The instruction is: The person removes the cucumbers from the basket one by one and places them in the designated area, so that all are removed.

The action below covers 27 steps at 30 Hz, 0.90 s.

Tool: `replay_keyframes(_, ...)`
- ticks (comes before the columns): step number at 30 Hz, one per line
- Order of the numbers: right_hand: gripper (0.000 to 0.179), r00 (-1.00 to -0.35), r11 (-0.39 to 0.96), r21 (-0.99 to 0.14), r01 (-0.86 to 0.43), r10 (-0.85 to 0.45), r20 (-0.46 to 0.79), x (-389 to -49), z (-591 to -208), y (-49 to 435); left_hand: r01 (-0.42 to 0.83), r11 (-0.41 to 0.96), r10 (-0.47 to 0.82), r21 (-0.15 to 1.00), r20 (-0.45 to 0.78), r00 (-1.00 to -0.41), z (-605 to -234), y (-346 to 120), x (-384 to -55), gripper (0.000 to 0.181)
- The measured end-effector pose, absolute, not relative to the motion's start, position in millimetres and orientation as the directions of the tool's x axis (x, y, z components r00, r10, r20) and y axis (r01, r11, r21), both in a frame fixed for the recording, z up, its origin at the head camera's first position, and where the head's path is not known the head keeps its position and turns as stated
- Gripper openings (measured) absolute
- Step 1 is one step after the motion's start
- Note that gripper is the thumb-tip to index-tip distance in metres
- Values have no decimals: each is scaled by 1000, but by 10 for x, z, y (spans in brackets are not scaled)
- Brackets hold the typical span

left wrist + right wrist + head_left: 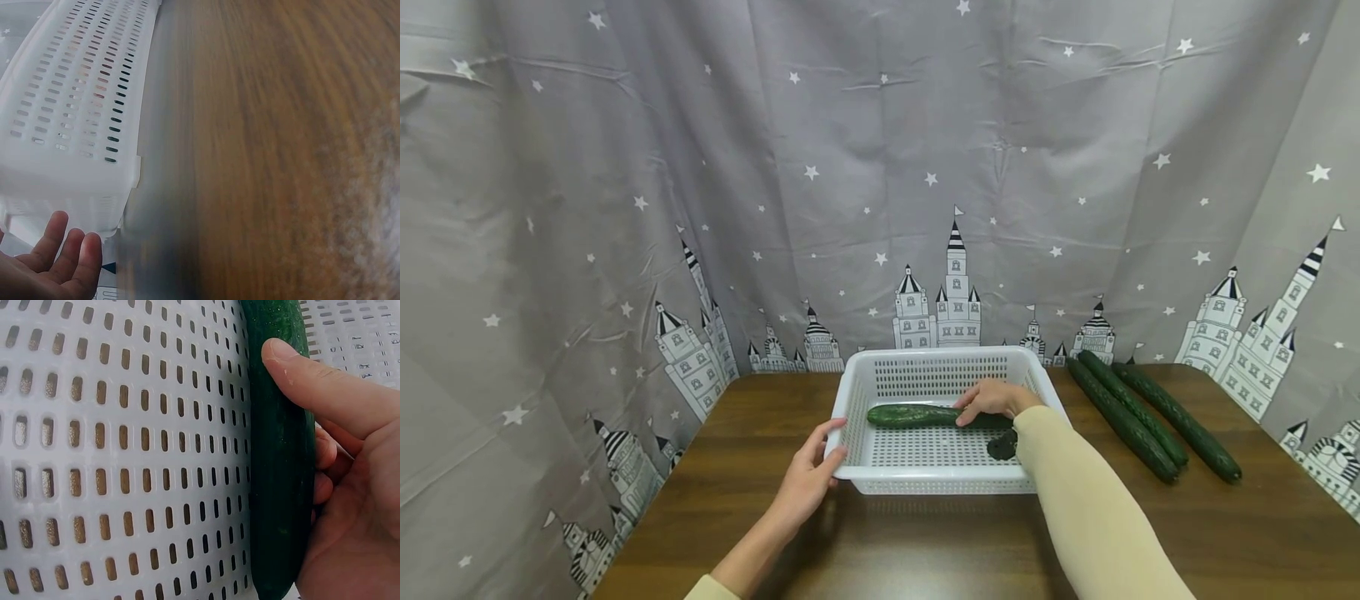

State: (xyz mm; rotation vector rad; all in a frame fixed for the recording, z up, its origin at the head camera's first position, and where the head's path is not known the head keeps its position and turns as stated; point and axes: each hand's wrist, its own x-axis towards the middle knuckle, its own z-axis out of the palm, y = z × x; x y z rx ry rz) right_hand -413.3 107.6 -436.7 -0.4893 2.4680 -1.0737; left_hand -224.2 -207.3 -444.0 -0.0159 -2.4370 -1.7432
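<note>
A white perforated plastic basket (940,472) stands on the table, with one dark green cucumber (910,416) lying lengthwise inside it. My right hand (996,398) reaches in from the right and grips this cucumber; the right wrist view shows the thumb on one side of the cucumber (281,462) and fingers on the other. At the basket's left end, my left hand (808,475) holds the rim, thumb near the front corner. Several of its fingers (87,256) show beside the basket's outer wall (81,94) in the left wrist view; their contact with it is unclear.
Three more cucumbers (1123,417) lie side by side on the brown wooden table (760,417), right of the basket. Behind the table hangs a grey curtain (850,125) printed with stars and castles. A small dark object (1002,444) shows beneath my right wrist.
</note>
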Motion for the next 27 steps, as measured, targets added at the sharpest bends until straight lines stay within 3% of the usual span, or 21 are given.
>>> replay_keyframes(27,41,-862,644,-750,-149,-457,-221,-4138,-4285,1074,109,308,-71,945,137,-988,-4426,-2067,-2221,45)
